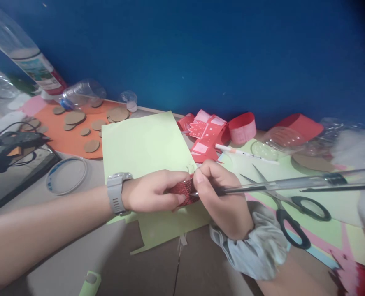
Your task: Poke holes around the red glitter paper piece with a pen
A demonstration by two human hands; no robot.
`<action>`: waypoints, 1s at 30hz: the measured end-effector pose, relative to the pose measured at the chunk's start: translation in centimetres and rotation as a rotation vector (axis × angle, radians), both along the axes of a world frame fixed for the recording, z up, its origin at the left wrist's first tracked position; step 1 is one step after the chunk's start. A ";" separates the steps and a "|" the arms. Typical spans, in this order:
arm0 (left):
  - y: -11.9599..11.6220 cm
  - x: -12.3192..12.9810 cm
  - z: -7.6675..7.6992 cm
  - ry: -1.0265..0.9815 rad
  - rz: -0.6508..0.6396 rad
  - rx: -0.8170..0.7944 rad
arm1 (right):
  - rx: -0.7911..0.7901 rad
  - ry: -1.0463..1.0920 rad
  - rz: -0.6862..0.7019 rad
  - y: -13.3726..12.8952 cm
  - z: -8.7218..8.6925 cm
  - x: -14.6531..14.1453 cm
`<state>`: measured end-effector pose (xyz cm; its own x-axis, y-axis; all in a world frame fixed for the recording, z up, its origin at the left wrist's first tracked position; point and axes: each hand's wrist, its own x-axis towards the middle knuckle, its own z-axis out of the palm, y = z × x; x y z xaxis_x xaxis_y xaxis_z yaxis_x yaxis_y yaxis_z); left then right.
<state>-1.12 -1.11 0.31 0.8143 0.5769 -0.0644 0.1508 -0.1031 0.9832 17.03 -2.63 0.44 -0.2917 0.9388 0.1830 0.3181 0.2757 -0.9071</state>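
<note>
My left hand (154,191), with a grey watch (119,193) at the wrist, is closed on a small red piece with a dark dotted pattern (187,191). My right hand (224,193), wearing a pale scrunchie (254,246), pinches a clear-barrelled pen (275,183). The pen's tip points left and meets the red piece or lies just over it; contact is hard to tell. Beneath both hands lies light green paper (145,144). Black-handled scissors (281,201) lie spread beside my right wrist. My fingers hide part of the red piece.
Cardboard discs (75,117) rest on orange paper (55,135) at left, near a tape roll (66,176) and a plastic bottle (31,57). Red paper cut-outs (207,133), a white marker (247,153) and clear plastic pieces (284,137) lie along the blue wall (201,53).
</note>
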 end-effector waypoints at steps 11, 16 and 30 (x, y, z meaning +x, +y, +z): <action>-0.1 -0.1 -0.2 -0.014 -0.006 0.005 | -0.011 0.006 0.012 0.1 0.1 0.1; 0.0 -0.1 -0.1 -0.010 -0.003 0.014 | -0.006 0.000 0.010 0.1 0.2 0.1; 0.0 0.0 -0.2 -0.045 -0.010 0.006 | -0.026 0.018 -0.005 -0.1 0.1 0.0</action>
